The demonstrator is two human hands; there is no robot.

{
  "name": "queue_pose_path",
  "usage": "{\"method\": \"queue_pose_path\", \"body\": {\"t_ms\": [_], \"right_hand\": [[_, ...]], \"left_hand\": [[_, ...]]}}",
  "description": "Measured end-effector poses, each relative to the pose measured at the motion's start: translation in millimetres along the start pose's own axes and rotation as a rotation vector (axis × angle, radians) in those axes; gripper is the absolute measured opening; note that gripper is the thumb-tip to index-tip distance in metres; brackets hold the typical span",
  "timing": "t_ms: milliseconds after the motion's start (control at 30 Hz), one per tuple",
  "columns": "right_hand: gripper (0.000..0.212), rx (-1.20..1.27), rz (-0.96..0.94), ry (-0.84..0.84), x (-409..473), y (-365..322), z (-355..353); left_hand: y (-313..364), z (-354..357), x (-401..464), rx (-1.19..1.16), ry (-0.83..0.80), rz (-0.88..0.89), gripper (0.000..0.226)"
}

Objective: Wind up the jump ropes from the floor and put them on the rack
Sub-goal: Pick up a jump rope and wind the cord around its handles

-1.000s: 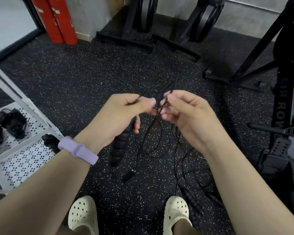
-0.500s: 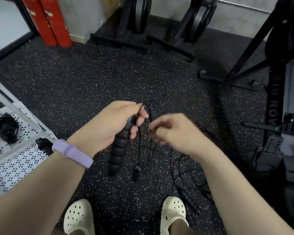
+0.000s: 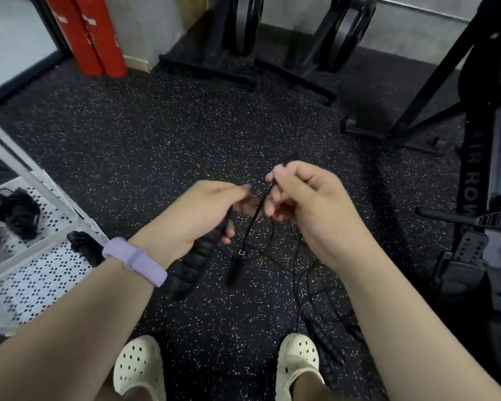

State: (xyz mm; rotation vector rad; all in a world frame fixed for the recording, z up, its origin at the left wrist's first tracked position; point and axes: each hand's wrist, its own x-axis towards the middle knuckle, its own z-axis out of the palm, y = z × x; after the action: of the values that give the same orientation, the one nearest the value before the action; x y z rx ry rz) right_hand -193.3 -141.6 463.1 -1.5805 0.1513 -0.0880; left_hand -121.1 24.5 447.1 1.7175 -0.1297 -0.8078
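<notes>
Left hand (image 3: 197, 215) gripped a ribbed jump rope handle (image 3: 193, 264), long axis slanting down toward the person. Right hand (image 3: 307, 204) pinched the cord (image 3: 255, 215) above the floor (image 3: 156, 134); second handle (image 3: 235, 269) dangled vertically.

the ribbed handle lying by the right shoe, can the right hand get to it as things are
Probably not yet: the right hand is pinching the cord up high, while that ribbed handle lies on the floor. Nothing covers it, though.
</notes>
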Motion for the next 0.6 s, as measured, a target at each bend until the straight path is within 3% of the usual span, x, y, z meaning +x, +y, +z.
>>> {"method": "queue_pose_path", "body": {"t_ms": [133,233,300,367,400,467,533,600], "right_hand": [[0.021,0.379,0.021,0.127,3.8,-4.6,-7.5],[0.021,0.449,0.02,0.197,5.1,-3.5,-16.0],[0.021,0.293,0.064,0.227,4.5,-1.4,-20.1],[0.021,-0.155,0.133,0.223,1.3,0.3,-25.4],[0.02,-0.401,0.151,0.161,-0.5,2.2,-27.8],[0.014,-0.694,0.198,-0.123,-4.4,6.2,-25.5],[0.012,-0.775,0.229,-0.37,-7.7,12.5,-15.7],[0.017,-0.775,0.186,-0.392,-9.0,20.6,-4.1]], "left_hand": [[5.0,5.7,-7.3,0.152,-0.263,0.057,0.031],[3.3,7.9,-8.4,0.341,-0.27,0.152,0.023],[2.5,8.3,-7.4,0.347,-0.216,0.193,0.023],[3.8,7.4,-5.9,0.266,-0.137,0.229,0.024],[5.1,6.7,-5.2,0.181,-0.1,0.235,0.024],[8.4,5.9,-4.9,-0.037,-0.065,0.226,0.025],[10.7,6.7,-5.7,-0.2,-0.078,0.208,0.025],[11.8,8.2,-6.9,-0.269,-0.095,0.2,0.025]]}}
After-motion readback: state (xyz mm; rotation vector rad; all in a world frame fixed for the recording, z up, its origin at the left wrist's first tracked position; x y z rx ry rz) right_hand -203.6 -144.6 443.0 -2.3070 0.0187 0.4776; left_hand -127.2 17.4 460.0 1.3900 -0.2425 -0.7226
